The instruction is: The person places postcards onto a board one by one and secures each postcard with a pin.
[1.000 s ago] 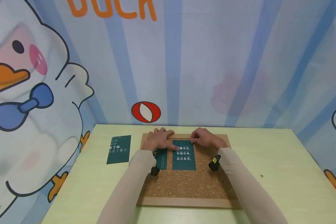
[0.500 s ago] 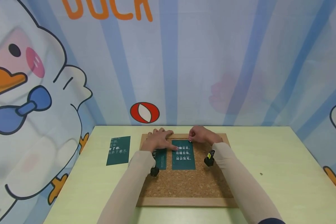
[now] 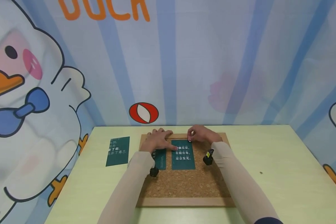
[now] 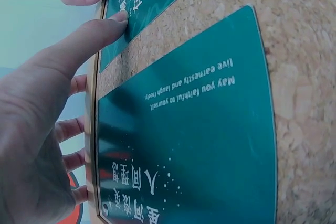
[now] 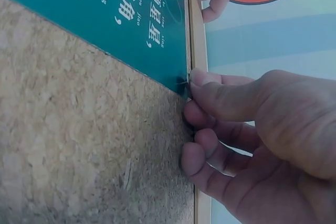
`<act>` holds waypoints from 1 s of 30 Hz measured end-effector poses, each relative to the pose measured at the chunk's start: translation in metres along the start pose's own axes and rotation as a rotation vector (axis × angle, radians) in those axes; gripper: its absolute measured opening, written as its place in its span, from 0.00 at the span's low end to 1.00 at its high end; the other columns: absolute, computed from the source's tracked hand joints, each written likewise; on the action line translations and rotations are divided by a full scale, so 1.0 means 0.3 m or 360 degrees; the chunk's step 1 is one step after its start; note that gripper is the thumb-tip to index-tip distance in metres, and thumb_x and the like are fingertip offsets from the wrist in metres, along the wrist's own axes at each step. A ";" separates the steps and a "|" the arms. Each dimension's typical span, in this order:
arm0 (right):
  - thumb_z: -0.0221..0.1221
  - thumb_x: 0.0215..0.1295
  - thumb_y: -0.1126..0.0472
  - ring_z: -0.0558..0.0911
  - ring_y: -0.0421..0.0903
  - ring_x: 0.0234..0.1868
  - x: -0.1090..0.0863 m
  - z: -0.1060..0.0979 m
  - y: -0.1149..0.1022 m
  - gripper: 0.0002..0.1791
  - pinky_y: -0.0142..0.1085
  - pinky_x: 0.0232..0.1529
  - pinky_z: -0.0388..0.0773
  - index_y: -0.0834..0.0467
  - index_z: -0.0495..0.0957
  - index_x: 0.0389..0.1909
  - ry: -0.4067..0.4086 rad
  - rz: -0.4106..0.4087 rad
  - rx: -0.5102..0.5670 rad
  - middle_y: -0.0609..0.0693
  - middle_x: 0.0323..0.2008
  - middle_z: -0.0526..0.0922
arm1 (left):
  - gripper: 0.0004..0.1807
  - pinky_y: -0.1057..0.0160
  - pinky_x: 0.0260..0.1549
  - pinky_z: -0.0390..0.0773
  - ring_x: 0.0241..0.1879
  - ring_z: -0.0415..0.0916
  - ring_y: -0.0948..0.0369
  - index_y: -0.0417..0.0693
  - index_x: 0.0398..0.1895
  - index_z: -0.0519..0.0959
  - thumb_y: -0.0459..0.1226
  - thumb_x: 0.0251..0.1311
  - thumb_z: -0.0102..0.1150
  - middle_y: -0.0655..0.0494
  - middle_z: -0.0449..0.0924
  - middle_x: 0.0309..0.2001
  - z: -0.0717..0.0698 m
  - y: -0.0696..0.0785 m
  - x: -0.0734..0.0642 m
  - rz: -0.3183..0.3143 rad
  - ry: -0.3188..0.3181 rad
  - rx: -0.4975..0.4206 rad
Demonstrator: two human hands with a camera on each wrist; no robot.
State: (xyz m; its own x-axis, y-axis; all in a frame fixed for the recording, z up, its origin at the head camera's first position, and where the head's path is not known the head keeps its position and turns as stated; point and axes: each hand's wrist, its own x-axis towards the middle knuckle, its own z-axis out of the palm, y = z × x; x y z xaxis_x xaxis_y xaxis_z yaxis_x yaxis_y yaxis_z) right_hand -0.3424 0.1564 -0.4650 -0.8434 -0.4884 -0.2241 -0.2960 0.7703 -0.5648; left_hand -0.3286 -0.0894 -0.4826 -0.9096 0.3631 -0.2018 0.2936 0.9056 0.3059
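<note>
A framed cork board point(image 3: 184, 186) lies on the table. On it a dark green card point(image 3: 183, 164) with white writing lies near the top edge. My left hand point(image 3: 156, 140) presses its thumb point(image 4: 100, 34) on this card's upper left, the other fingers reaching over the board's top frame. At the card's top right corner my right hand point(image 3: 202, 134) pinches a small pin point(image 5: 184, 82) between thumb and finger. Only its thin metal part shows; the fingers hide the head. A second green card point(image 4: 210, 114) lies on the cork beneath my left hand, partly covered in the head view.
Left of the board, a third green card point(image 3: 118, 151) lies on the pale table point(image 3: 268, 149). A small dark speck point(image 3: 261, 172) is on the table at right. Behind the table hangs a printed cloth point(image 3: 190, 62) with a cartoon duck.
My right hand has shifted slightly to the left and its wrist has turned a little at the card's corner. My left hand and the cards stay in place; the head view has tilted slightly.
</note>
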 end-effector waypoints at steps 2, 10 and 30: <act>0.61 0.75 0.65 0.74 0.45 0.33 0.002 -0.002 -0.002 0.05 0.37 0.36 0.72 0.60 0.84 0.39 -0.0006 0.0017 0.0026 0.51 0.37 0.83 | 0.52 0.34 0.69 0.56 0.64 0.63 0.45 0.63 0.80 0.65 0.68 0.53 0.70 0.48 0.69 0.69 0.000 -0.002 0.001 -0.0001 0.0002 -0.0003; 0.59 0.76 0.67 0.76 0.47 0.32 0.006 -0.007 -0.002 0.06 0.38 0.34 0.75 0.60 0.84 0.39 -0.0016 0.0049 0.0023 0.52 0.35 0.83 | 0.52 0.34 0.69 0.56 0.64 0.63 0.45 0.62 0.80 0.65 0.68 0.53 0.69 0.47 0.68 0.69 -0.001 -0.003 0.000 0.0024 0.0007 -0.0017; 0.67 0.71 0.58 0.73 0.45 0.31 0.006 0.016 -0.046 0.10 0.38 0.34 0.70 0.58 0.79 0.32 0.0078 0.0284 -0.0249 0.50 0.31 0.77 | 0.51 0.37 0.68 0.58 0.64 0.63 0.45 0.62 0.79 0.66 0.67 0.53 0.69 0.46 0.68 0.70 -0.008 0.007 -0.015 0.0003 0.0008 -0.0014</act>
State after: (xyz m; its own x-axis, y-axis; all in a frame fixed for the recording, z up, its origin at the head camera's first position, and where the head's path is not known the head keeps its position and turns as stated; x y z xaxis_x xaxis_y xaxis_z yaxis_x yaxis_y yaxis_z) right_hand -0.3377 0.1431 -0.4614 -0.9081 -0.3215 -0.2684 -0.2032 0.8986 -0.3890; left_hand -0.3246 -0.0896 -0.4787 -0.9104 0.3639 -0.1968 0.2929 0.9029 0.3147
